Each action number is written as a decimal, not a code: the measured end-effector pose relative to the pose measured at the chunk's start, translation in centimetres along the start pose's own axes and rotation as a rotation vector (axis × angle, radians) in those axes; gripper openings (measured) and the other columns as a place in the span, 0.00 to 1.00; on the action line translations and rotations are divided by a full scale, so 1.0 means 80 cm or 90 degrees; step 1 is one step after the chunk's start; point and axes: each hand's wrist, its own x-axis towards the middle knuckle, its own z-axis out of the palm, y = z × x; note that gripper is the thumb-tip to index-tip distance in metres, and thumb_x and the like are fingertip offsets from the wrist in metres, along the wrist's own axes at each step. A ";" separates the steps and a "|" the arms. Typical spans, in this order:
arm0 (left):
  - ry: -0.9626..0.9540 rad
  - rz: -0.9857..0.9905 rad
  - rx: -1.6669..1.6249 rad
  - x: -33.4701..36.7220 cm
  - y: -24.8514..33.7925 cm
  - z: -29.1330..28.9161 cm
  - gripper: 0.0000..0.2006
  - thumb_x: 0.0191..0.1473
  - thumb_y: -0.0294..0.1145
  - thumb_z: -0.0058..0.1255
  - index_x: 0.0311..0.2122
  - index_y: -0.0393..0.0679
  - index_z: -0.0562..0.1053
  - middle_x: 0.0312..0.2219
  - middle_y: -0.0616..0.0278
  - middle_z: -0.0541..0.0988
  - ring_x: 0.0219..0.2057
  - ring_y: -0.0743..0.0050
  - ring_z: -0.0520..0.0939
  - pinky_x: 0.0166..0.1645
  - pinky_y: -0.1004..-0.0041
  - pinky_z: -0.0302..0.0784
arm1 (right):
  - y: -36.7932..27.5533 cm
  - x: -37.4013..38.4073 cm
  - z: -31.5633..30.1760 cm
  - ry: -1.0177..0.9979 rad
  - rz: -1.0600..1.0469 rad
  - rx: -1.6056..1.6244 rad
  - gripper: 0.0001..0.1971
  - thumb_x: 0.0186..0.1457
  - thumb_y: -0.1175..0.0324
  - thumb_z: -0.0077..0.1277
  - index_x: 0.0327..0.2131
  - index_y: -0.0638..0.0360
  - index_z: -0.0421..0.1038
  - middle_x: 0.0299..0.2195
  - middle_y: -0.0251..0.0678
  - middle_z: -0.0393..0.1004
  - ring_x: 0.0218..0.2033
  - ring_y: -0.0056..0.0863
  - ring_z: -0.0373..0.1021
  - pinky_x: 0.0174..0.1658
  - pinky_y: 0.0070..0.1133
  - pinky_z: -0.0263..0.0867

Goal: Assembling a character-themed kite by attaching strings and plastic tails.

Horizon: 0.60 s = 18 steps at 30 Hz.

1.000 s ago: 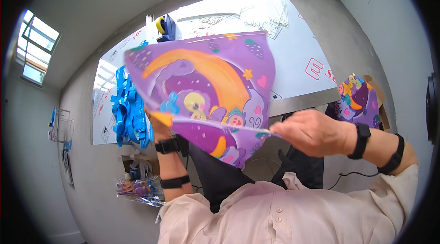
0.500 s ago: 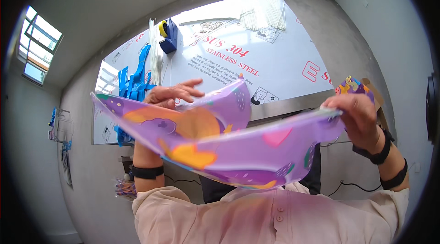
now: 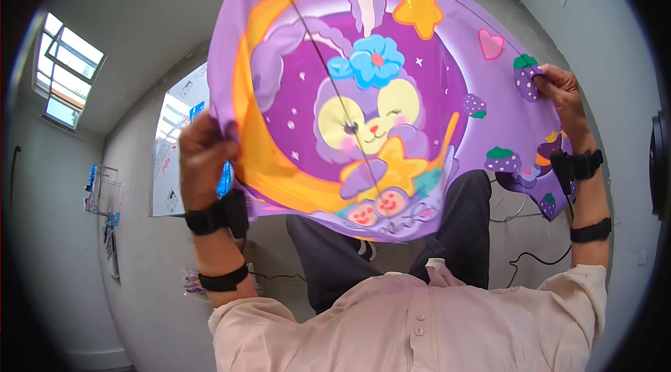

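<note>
I hold up a large purple kite (image 3: 363,92) printed with a cartoon rabbit, an orange moon, stars and strawberries. It is spread wide in front of me and fills the upper middle of the view. A thin dark rod runs down its face. My left hand (image 3: 203,155) grips its left edge. My right hand (image 3: 559,96) pinches its right corner. Both wrists wear black bands.
A white table top (image 3: 175,155) shows behind the kite's left edge, most of it hidden. My dark trousers (image 3: 391,253) and light shirt (image 3: 412,323) fill the lower middle. Black cables (image 3: 521,256) lie on the grey floor at right. Coloured items (image 3: 192,281) sit low at left.
The kite was held lower and sagging half a second ago. Now it is raised, spread flat and turned with its printed face toward me, covering the table.
</note>
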 end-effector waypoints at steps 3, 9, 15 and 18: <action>-0.077 -0.048 0.241 0.065 0.052 -0.009 0.16 0.44 0.27 0.56 0.40 0.35 0.70 0.33 0.64 0.77 0.32 0.79 0.78 0.42 0.79 0.73 | 0.014 0.018 -0.024 -0.013 0.068 -0.001 0.03 0.52 0.74 0.52 0.28 0.61 0.75 0.23 0.25 0.75 0.22 0.09 0.66 0.29 0.10 0.63; -0.169 -0.222 0.312 0.127 -0.033 -0.050 0.10 0.42 0.19 0.55 0.34 0.37 0.74 0.26 0.64 0.77 0.27 0.77 0.77 0.40 0.78 0.75 | 0.088 0.052 -0.038 -0.020 0.189 -0.126 0.03 0.50 0.74 0.53 0.25 0.62 0.75 0.20 0.23 0.72 0.21 0.09 0.64 0.28 0.11 0.61; -0.108 -0.252 0.428 0.124 -0.130 -0.041 0.06 0.42 0.16 0.52 0.29 0.35 0.75 0.23 0.62 0.76 0.26 0.77 0.75 0.35 0.77 0.73 | 0.152 0.071 -0.035 0.001 0.184 -0.372 0.05 0.46 0.71 0.53 0.24 0.64 0.72 0.16 0.27 0.68 0.20 0.14 0.63 0.27 0.17 0.58; -0.097 -0.222 0.451 0.113 -0.171 -0.050 0.06 0.41 0.15 0.52 0.28 0.34 0.74 0.22 0.61 0.76 0.26 0.76 0.76 0.34 0.76 0.72 | 0.147 0.071 -0.024 0.063 0.136 -0.553 0.07 0.46 0.66 0.52 0.25 0.60 0.73 0.17 0.32 0.69 0.22 0.22 0.67 0.29 0.22 0.60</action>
